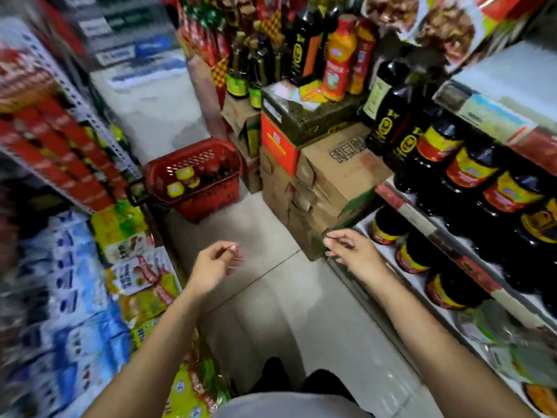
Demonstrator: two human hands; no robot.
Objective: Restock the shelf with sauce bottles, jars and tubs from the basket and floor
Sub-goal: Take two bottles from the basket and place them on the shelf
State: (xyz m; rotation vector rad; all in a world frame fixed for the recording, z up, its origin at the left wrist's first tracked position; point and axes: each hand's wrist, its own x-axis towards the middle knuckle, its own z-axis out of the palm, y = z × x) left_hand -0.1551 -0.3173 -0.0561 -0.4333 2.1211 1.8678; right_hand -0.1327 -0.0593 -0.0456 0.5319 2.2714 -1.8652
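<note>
The red basket point(208, 203) stands on the floor point(271, 297) at the far end of the aisle, close against the left rack point(99, 122), with yellow-topped jars point(183, 174) and a few capped bottles point(211, 168) upright inside it, well apart from both hands. The left hand point(211, 263) and the right hand point(351, 248) hang out in front over the floor, each empty, fingers loosely curled round nothing. The step looks to be the reach for the next load: best to walk right up to the basket and bend to it rather than stretch, take a jar by its body and not its lid, one per hand, then find the matching row on the shelf point(422, 220) at the right and set each upright, label outward, behind the front edge. That shelf carries rows of dark bottles point(470, 170) with red and yellow labels, and the tall bottles point(388, 128) show a round yellow emblem, but no brand reads through the blur. The cartons point(340, 176) stacked beside the basket bear blocky printed characters, too smeared to make out, and the packets point(141, 276) on the left rack are no clearer
</note>
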